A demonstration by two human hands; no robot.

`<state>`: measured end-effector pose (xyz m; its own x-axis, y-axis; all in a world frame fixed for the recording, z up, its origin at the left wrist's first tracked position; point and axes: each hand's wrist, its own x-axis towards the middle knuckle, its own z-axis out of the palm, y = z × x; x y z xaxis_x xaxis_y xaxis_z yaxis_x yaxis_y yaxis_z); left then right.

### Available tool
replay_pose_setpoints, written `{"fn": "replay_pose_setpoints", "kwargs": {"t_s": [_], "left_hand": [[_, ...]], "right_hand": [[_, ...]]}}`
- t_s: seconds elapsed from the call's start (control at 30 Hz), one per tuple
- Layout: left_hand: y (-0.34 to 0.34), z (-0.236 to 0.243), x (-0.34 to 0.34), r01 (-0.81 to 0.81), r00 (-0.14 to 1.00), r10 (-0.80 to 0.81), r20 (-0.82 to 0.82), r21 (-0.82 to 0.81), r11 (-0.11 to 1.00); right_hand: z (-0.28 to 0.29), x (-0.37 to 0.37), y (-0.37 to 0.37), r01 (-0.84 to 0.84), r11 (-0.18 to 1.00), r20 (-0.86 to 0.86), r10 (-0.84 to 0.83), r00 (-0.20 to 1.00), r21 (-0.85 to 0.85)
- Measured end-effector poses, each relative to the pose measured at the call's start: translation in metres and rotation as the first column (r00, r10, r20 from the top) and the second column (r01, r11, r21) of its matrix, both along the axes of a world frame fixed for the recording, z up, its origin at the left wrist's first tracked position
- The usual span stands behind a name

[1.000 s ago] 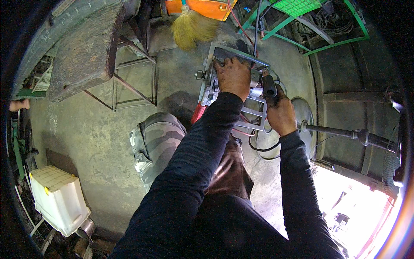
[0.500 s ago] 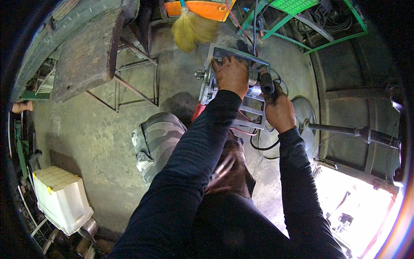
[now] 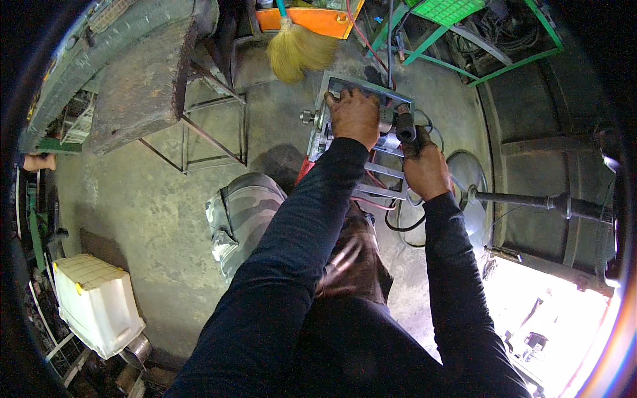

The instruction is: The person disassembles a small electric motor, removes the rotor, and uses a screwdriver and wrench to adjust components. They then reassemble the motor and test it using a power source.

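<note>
On the floor in front of me stands a silver machine [image 3: 322, 131] in a rectangular grey metal frame [image 3: 391, 194]. My left hand [image 3: 355, 119] lies over the machine near the frame's far side, its fingers bent down around the body. What its fingertips press on is hidden. At the machine's right side a short black cylindrical part [image 3: 405, 126] points toward me. My right hand [image 3: 426, 169] is closed at this part, with darkened fingers against its right and lower side. A round metal knob [image 3: 306, 117] juts out at the machine's left.
A yellow broom [image 3: 295, 53] hangs beyond the frame, by an orange panel [image 3: 312, 18]. Hoses [image 3: 403, 229] loop at the frame's right. A worn bench [image 3: 139, 86] stands left, a white plastic container [image 3: 99, 305] lower left, a green metal frame [image 3: 507, 69] far right.
The black cylindrical part and my right hand have shifted slightly left. My left hand stays on the machine. The whole view has moved a little.
</note>
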<state>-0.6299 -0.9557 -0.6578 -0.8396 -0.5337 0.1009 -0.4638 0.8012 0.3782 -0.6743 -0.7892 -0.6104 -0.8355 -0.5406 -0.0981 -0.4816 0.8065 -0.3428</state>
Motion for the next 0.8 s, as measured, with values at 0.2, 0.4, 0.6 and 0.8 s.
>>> {"fn": "replay_pose_setpoints", "kwargs": {"t_s": [0.2, 0.4, 0.6, 0.8], "left_hand": [[0.000, 0.000, 0.001, 0.013, 0.999, -0.012, 0.042, -0.029, 0.999], [0.001, 0.002, 0.000, 0.006, 0.999, -0.006, 0.042, 0.000, 1.000], [0.001, 0.005, 0.001, 0.013, 0.999, -0.013, 0.029, 0.002, 1.000], [0.002, 0.002, -0.001, 0.036, 0.997, -0.029, 0.074, -0.100, 0.994]], "right_hand": [[-0.013, -0.007, 0.019, -0.058, 0.944, -0.018, 0.055, 0.998, -0.324], [-0.007, -0.006, 0.057, 0.013, 0.842, 0.133, 0.070, 0.989, -0.540], [0.000, 0.009, 0.063, -0.075, 0.893, 0.007, 0.088, 0.996, -0.444], [-0.002, 0.028, 0.070, 0.057, 0.851, 0.147, 0.024, 0.989, -0.522]]}}
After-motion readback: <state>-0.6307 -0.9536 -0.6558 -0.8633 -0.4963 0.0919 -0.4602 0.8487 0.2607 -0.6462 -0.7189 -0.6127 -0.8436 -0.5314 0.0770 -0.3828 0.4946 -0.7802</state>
